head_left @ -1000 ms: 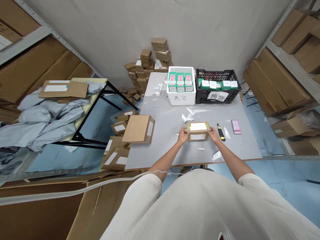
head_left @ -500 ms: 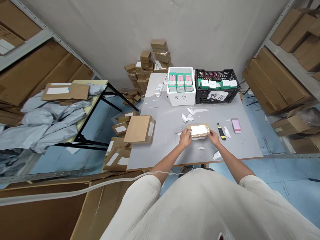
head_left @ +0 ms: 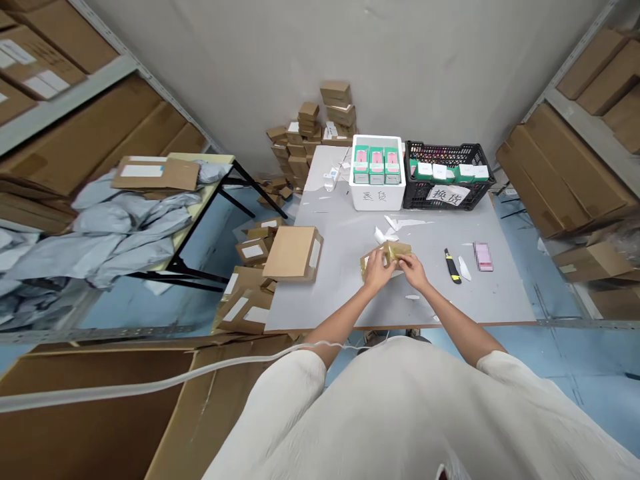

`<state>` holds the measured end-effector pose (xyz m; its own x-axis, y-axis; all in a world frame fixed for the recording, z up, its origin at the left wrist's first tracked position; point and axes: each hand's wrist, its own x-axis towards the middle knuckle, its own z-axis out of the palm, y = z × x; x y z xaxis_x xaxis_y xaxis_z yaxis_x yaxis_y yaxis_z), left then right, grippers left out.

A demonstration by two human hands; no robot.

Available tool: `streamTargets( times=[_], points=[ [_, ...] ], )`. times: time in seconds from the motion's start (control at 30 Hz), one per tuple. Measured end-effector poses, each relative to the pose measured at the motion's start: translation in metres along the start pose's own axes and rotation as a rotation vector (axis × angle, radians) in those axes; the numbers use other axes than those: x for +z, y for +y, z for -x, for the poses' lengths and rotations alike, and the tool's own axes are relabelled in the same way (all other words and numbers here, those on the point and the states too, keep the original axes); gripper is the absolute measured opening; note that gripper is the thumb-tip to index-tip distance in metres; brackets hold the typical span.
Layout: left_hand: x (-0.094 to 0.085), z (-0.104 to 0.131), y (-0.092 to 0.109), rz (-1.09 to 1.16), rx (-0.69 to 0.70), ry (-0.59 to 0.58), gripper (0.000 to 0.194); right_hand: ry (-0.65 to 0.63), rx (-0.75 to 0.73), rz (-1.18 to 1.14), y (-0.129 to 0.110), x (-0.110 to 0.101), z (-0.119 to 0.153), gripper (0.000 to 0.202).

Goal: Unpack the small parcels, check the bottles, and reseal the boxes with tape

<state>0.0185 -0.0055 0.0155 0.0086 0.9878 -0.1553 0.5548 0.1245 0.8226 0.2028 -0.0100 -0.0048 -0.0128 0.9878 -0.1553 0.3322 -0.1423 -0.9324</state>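
Near the front of the grey table is a small cardboard box, with shiny clear tape over it. My left hand is closed on the box's near left side, fingers bent over the top. At its right end my right hand pinches the edge; whether the fingers hold the tape or the cardboard, I cannot tell. The hands cover much of the near face. To the right lie a black and yellow utility knife, a white paper scrap and a pink phone-like object, its surface blurred.
A white bin with green and pink boxes and a black crate stand at the table's back. A larger carton sits at the left edge. Grey parcels fill the side table. A white cable crosses in front of me.
The small box has been turned, and its white label no longer shows. My right hand has moved in closer to my left. The camera view has shifted slightly left.
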Motion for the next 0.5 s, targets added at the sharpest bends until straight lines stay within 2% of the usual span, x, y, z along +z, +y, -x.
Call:
streamTargets(
  times=[0.07, 0.13, 0.23, 0.33, 0.43, 0.5],
  points=[
    [-0.006, 0.000, -0.003, 0.014, -0.044, 0.041, 0.039, -0.014, 0.001, 0.020, -0.007, 0.004, -0.002, 0.042],
    [-0.015, 0.000, -0.010, 0.033, -0.084, 0.071, 0.040, 0.050, 0.041, 0.092, -0.009, 0.007, -0.002, 0.042],
    [-0.029, 0.000, -0.027, 0.074, -0.117, 0.100, 0.043, 0.156, 0.154, 0.179, -0.005, 0.013, -0.002, 0.059],
    [-0.045, 0.004, -0.047, 0.103, -0.131, 0.115, 0.044, 0.070, 0.230, 0.114, -0.003, 0.031, 0.000, 0.074],
    [-0.059, 0.011, -0.064, 0.111, -0.119, 0.112, 0.041, -0.051, 0.231, 0.048, -0.010, 0.055, 0.001, 0.074],
    [-0.066, 0.016, -0.071, 0.106, -0.130, 0.108, 0.041, -0.065, 0.214, 0.049, -0.018, 0.067, 0.004, 0.070]
  ],
)
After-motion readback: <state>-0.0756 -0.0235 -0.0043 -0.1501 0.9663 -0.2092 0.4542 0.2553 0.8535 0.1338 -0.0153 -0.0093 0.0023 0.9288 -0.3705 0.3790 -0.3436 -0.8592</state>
